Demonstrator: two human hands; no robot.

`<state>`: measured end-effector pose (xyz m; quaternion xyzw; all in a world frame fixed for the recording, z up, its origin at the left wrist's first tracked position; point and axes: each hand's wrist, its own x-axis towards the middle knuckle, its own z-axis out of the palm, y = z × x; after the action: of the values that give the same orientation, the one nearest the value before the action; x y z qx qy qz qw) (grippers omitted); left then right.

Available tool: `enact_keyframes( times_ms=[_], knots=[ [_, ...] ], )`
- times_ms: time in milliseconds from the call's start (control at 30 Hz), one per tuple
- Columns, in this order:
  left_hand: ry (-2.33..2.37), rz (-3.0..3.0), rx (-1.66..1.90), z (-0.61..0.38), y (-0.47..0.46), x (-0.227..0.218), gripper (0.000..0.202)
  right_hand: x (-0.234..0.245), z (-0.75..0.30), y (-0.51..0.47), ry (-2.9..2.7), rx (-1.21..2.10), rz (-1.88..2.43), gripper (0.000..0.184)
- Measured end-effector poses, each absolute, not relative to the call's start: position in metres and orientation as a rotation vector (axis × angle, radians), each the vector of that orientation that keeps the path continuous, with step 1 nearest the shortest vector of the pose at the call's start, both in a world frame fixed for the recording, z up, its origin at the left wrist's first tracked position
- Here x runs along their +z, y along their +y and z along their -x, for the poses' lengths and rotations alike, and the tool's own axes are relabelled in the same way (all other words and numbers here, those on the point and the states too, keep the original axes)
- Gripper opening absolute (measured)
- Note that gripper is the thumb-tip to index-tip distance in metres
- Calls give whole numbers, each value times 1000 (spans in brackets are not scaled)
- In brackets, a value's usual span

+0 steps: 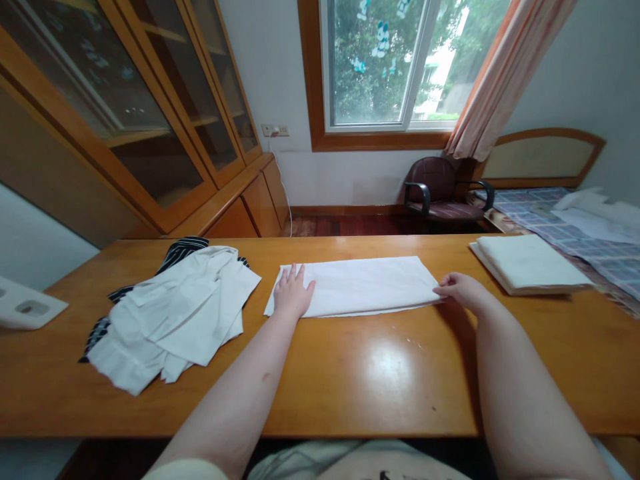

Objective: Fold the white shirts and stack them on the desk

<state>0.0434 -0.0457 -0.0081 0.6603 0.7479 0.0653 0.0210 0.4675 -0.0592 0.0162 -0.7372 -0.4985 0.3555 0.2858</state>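
A white cloth (365,285), folded into a long strip, lies flat across the middle of the wooden table (350,373). On its left end rests my left hand (294,292), palm down with the fingers spread. My right hand (461,291) pinches the near right corner of the cloth between thumb and fingers. To the left is a loose heap of white cloths (180,313), with a black striped fabric (183,250) partly showing under it. A neat stack of folded white cloths (530,262) sits at the far right of the table.
A white plastic object (30,303) stands at the table's left edge. Beyond the table are a glass-doored cabinet (165,133), a brown armchair (440,190) and a bed with a plaid cover (575,227). A white cord (283,173) hangs from the wall socket.
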Motion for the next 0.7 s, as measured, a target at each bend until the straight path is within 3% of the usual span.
enact_keyframes(
  times_ms=[300,567,700],
  knots=[
    [2303,-2048,228,-40,-43,-14,67,-2,-473,-53,-1447,920,1970,21],
    [2297,-2047,239,-41,-44,-13,67,18,-465,-57,-1653,573,2219,20],
    [2304,-2035,228,-42,-44,-11,66,24,-444,-55,-1638,180,2105,36]
  ],
)
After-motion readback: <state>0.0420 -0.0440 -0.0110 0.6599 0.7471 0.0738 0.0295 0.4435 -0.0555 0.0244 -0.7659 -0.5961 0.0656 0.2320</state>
